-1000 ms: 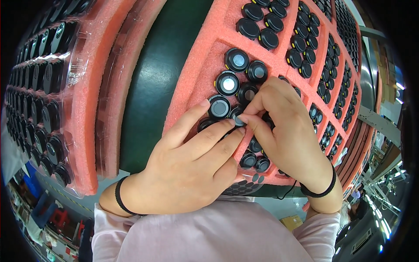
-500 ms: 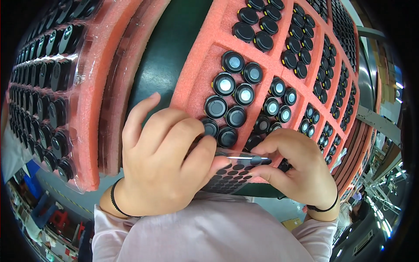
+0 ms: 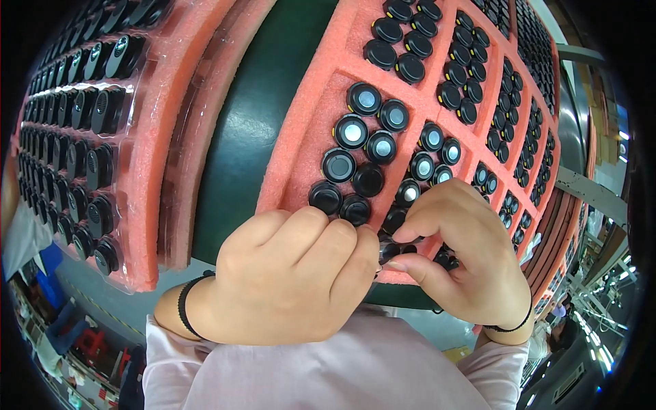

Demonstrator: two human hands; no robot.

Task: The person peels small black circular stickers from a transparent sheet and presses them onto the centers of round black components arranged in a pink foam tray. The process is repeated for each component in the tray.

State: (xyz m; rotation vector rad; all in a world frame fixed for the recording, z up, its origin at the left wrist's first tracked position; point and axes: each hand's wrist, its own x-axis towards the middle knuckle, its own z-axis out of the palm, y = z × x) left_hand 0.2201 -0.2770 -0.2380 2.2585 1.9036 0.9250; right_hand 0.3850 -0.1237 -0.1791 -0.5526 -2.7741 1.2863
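Between my hands, low over the near edge of a pink foam tray, is a thin clear sheet of round black stickers, now seen almost edge-on and mostly hidden. My left hand is closed at the sheet's left end, fingers curled down and thumb out of sight. With thumb and forefinger, my right hand pinches the sheet's right part. Just beyond lie round black caps in a tray compartment. Several have a silvery disc on top; those nearest my left hand have plain dark tops.
Further compartments hold more round black caps at the far right. On the left, black oval parts sit in a clear plastic liner over stacked pink foam. A dark green tabletop shows between the stacks. A metal bar stands at right.
My left hand has moved right and turned, its raised fingers now curled down. The sheet, whose dotted face showed before, is mostly hidden. My right hand has stayed nearly in place.
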